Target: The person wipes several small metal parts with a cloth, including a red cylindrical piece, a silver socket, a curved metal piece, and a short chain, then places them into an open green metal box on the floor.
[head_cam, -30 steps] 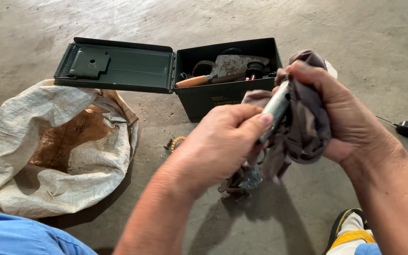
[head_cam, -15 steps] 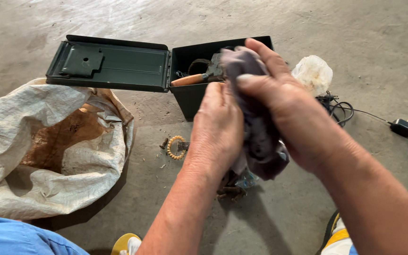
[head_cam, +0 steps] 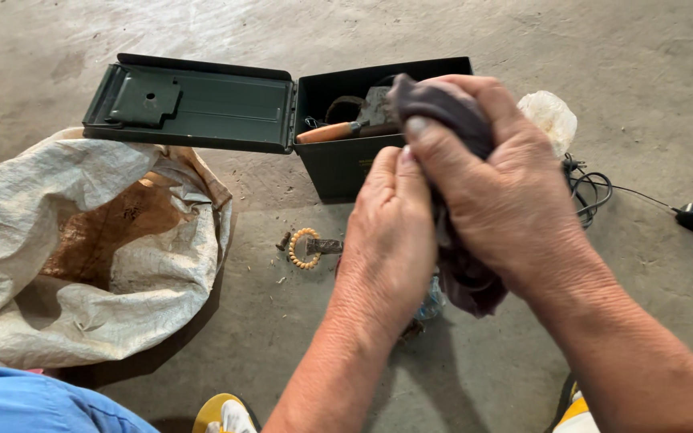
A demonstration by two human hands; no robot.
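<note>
Two hands over concrete floor (head_cam: 643, 96): right hand (head_cam: 499, 192) clamps rag (head_cam: 463, 277); left hand (head_cam: 391, 232) closed against it.

Workshop-like place: bare concrete floor (head_cam: 619, 48), open green metal toolbox (head_cam: 338, 164).

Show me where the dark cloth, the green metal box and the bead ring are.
dark cloth (head_cam: 443, 108), head view, top fold above the right hand's fingers
green metal box (head_cam: 338, 168), head view, front wall
bead ring (head_cam: 304, 248), head view, on the beads
</note>
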